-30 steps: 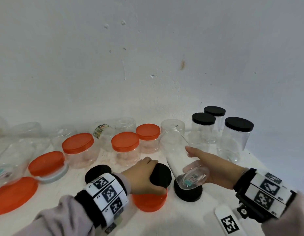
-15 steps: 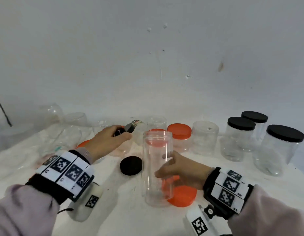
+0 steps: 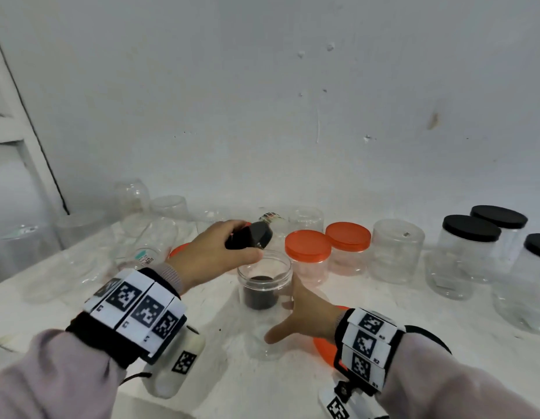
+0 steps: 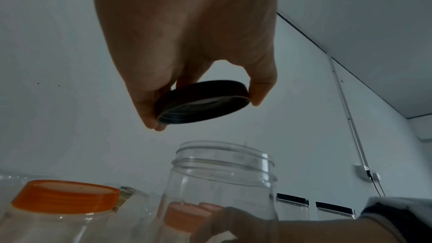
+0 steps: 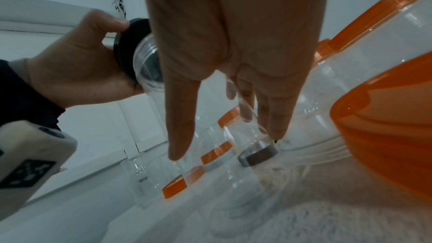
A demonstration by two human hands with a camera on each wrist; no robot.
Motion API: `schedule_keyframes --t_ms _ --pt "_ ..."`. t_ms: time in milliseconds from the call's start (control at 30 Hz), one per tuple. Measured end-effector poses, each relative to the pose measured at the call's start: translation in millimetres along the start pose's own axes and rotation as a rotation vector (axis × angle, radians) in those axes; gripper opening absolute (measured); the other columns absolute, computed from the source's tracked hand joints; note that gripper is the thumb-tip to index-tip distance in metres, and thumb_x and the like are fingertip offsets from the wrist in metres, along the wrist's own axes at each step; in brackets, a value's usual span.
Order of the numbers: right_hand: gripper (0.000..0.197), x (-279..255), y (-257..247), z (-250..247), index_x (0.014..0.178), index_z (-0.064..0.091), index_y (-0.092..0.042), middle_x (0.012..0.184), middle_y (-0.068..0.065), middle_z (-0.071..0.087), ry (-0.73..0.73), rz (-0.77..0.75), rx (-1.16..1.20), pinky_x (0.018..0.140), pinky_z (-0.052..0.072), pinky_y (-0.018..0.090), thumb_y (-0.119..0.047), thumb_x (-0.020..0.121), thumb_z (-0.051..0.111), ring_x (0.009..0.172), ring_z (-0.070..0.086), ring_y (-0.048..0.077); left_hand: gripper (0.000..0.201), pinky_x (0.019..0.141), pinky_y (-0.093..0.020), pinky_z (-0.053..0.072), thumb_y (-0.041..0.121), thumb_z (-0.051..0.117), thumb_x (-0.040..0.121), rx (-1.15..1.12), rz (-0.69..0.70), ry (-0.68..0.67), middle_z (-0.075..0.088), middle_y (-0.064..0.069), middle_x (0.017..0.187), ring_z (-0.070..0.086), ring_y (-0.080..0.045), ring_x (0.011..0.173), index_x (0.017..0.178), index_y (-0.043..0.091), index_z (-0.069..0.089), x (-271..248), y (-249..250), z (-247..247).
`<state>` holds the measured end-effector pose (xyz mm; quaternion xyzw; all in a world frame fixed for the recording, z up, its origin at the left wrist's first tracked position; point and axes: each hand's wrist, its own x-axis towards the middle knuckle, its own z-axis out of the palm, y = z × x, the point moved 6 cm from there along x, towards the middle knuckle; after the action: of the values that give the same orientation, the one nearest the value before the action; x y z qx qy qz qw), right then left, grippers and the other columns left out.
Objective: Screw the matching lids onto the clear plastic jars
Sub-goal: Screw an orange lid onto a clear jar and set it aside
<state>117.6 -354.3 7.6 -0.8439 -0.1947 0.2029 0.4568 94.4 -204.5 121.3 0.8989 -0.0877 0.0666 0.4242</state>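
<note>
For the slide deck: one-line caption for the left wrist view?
Left hand holds a black lid just above the open clear jar, steadied by the right hand.

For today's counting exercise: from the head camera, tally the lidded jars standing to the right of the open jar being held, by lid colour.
Orange-lidded jars: 2
Black-lidded jars: 3
Total: 5

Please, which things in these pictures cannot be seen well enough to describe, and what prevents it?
Label on the lying jar, head view: text too small and blurred.
Orange lid, head view: mostly hidden behind the right hand.
Rightmost jar, head view: cut off by the picture edge.
Held lid, left wrist view: inner threads dark and blurred.
</note>
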Motion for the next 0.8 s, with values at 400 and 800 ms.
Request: schedule_keyframes --t_ms 400,800 --pt "0.1 -6 -10 -8 0.144 0.017 -0.033 0.134 -0.016 0.043 -0.005 -0.136 0.075 0.104 0.043 0.029 -0.024 0.071 0.085 0.118 0.049 0.009 0.085 0.083 -0.01 0.035 0.043 0.078 0.072 0.212 -0.041 -0.186 0.039 0.012 0.135 0.04 -0.002 0.113 0.143 0.027 0.033 0 2 27" --pt "0.104 -6 -7 -11 0.144 0.016 -0.034 0.14 -0.012 0.042 -0.022 -0.111 0.001 0.106 0.042 0.035 -0.028 0.068 0.087 0.127 0.045 0.017 0.1 0.105 -0.024 0.036 0.05 0.08 0.064 0.14 -0.053 -0.226 0.035 0.015 0.143 0.037 -0.004 0.127 0.146 0.032 0.025 -2 -9 35"
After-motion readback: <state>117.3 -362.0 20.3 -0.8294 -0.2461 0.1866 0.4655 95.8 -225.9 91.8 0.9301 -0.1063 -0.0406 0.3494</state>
